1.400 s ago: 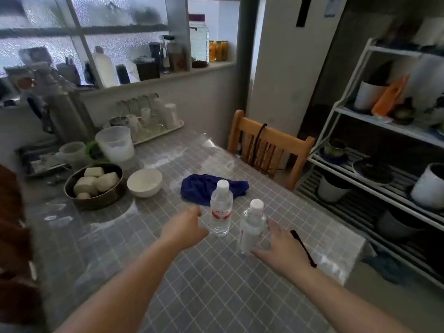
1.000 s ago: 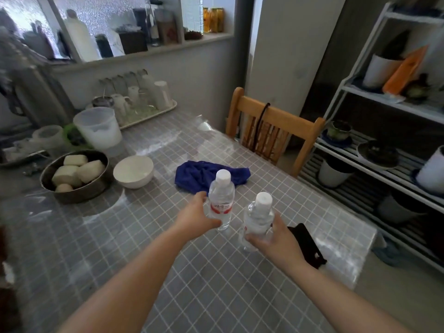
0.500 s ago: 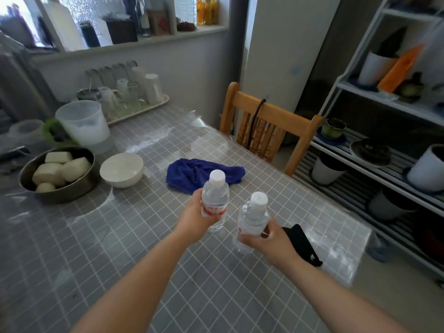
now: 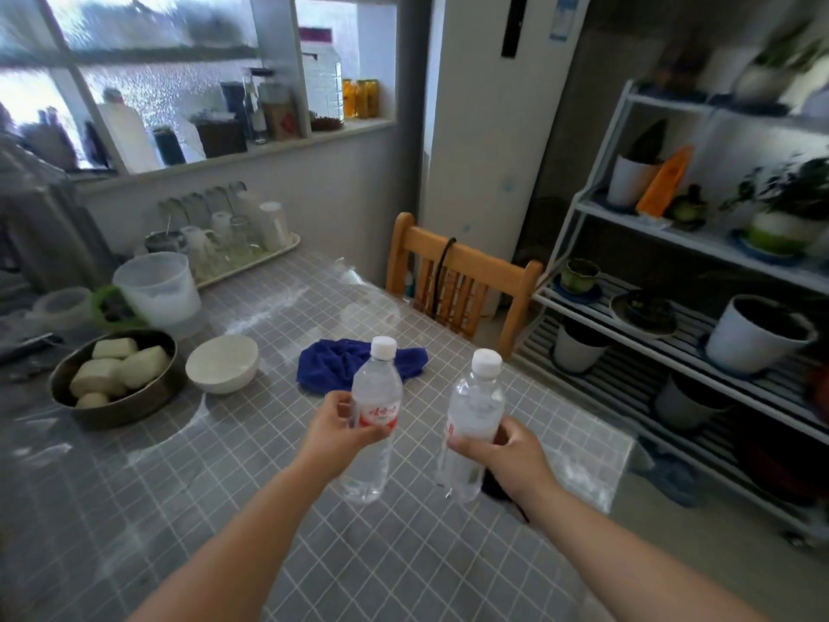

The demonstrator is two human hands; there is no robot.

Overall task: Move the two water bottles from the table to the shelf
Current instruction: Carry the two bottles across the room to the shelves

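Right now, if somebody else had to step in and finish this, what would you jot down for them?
Left hand: closed around the bottle with the red label, held above the table.
Right hand: closed around the second bottle, also off the table.
Done: both bottles are picked up.
Left: carry them to the white shelf on the right and set them down. Its tiers hold plant pots, so look for a bare spot; none is plain from here.
Note: a wooden chair stands between table and shelf.
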